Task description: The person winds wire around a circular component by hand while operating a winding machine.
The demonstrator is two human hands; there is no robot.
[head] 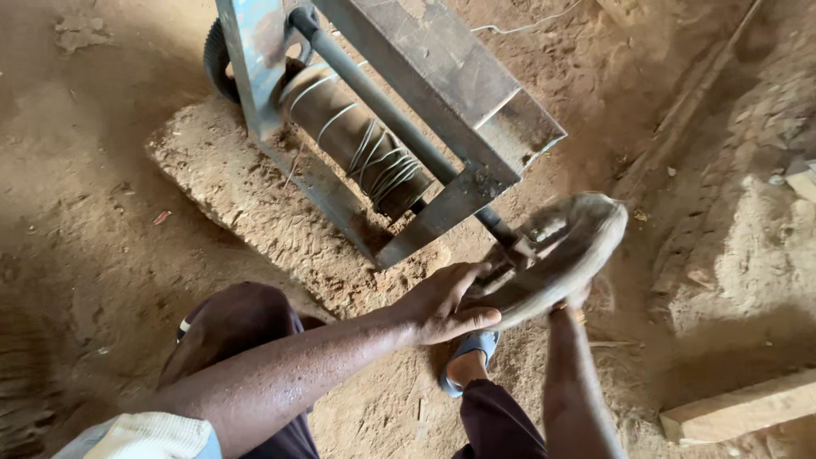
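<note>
A metal-framed winding machine (442, 76) stands on the dirt floor, with a brown drum (348, 136) wrapped in pale wire or cord. A dark shaft (382, 106) runs from it to a hand wheel (569, 246), which is blurred by spinning. My left hand (446, 302) lies with spread fingers against the near side of the wheel by its hub. My right hand (578, 296) is mostly hidden behind the wheel's lower rim; only my forearm (578, 382) shows clearly below it.
A mound of sawdust-like fibre (246, 195) lies under the machine. My foot in a blue sandal (467, 357) rests by the wheel. A pale wooden plank (739, 408) lies at lower right, and rubble (765, 212) along the right.
</note>
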